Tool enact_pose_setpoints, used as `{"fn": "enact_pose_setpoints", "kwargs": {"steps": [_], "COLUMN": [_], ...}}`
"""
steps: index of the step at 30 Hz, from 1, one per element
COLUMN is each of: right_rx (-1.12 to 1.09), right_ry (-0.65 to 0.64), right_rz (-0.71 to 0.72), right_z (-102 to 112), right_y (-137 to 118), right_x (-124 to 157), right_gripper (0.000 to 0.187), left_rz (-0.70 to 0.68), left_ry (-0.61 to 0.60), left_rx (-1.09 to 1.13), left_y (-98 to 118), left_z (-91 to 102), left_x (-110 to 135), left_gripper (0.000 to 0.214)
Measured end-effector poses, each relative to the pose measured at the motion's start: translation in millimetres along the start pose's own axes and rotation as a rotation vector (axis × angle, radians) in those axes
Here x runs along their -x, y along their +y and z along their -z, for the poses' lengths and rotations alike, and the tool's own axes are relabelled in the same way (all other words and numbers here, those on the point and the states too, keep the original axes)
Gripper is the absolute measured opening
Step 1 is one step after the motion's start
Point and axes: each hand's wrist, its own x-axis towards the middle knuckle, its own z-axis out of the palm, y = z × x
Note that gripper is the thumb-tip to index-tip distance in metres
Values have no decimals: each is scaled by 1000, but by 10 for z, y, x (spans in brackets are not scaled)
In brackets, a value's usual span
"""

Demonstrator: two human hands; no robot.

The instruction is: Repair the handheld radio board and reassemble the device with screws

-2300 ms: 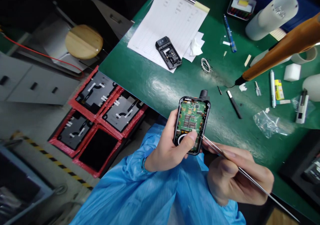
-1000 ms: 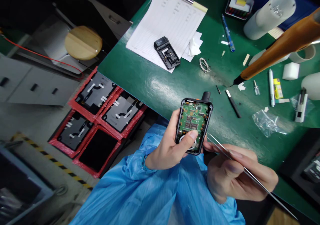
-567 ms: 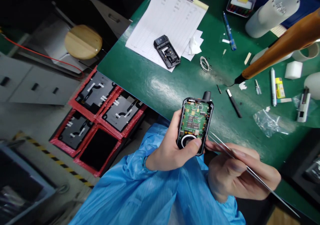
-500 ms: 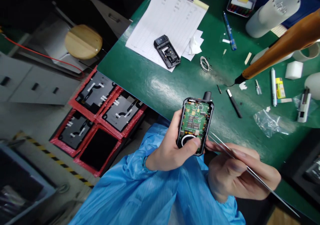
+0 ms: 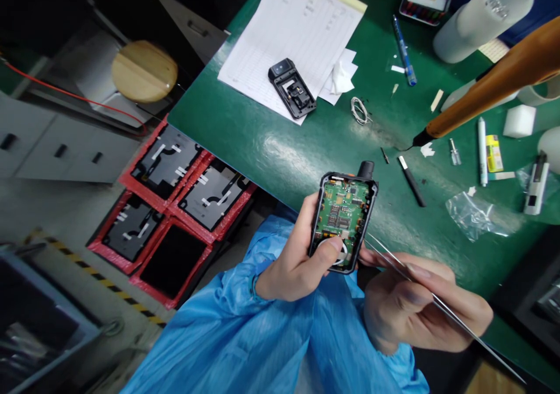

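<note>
My left hand point(image 5: 295, 260) grips an opened handheld radio point(image 5: 343, 207) with a short antenna stub at its top. Its green circuit board faces up, and my thumb presses by a white ring near the lower end. Between the thumb and fingers of my right hand point(image 5: 424, 306) is a pair of metal tweezers point(image 5: 457, 321). Their tips are apart and lie just right of the radio's edge. A finger of that hand reaches the radio's lower right side. A black housing point(image 5: 293, 89) with its inside showing rests on the papers beyond.
A clipboard with paper point(image 5: 280, 38) lies at the back. An orange-handled tool point(image 5: 485, 93) slants in from the right, its thin tip over the table. A small black brush point(image 5: 411, 181), a plastic bag point(image 5: 472, 216) and a blue pen point(image 5: 405, 49) lie right. Red-edged trays point(image 5: 166, 210) stand left, below.
My left thumb has shifted slightly left on the radio, showing more of the white ring. The radio has tilted a little. My right hand and tweezers stay nearly still.
</note>
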Motion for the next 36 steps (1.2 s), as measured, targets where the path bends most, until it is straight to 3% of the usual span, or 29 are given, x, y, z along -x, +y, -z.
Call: {"fn": "enact_pose_setpoints", "kwargs": {"steps": [3, 7, 11, 14, 21, 25, 30, 33, 36], "right_rx": [37, 73, 77, 96, 91, 167, 646, 710, 734], "right_ry": [12, 15, 12, 30, 60, -79, -478, -583, -649], "right_rz": [5, -6, -5, 12, 49, -153, -313, -378, -419], "right_z": [-4, 8, -7, -22, 192, 409, 706, 813, 846], "right_y": [3, -1, -22, -28, 173, 284, 388, 469, 546], "right_x": [5, -4, -3, 10, -55, -170, -294, -309, -275], "right_gripper": [20, 24, 25, 25, 43, 58, 70, 76, 81], "left_rz": [-48, -72, -222, -307, -248, -113, -2, 41, 107], "left_ry": [7, -79, -124, -89, -65, 3, 1, 25, 41], "left_rx": [-9, 8, -78, -185, -35, 75, 86, 14, -195], "left_y": [-11, -50, -116, -149, -134, -146, -168, -136, -90], "left_z": [2, 19, 57, 67, 17, 51, 150, 212, 274], "left_x": [15, 35, 26, 25, 22, -48, -142, -203, -275], "left_gripper": [54, 56, 48, 42, 39, 33, 43, 47, 49]}}
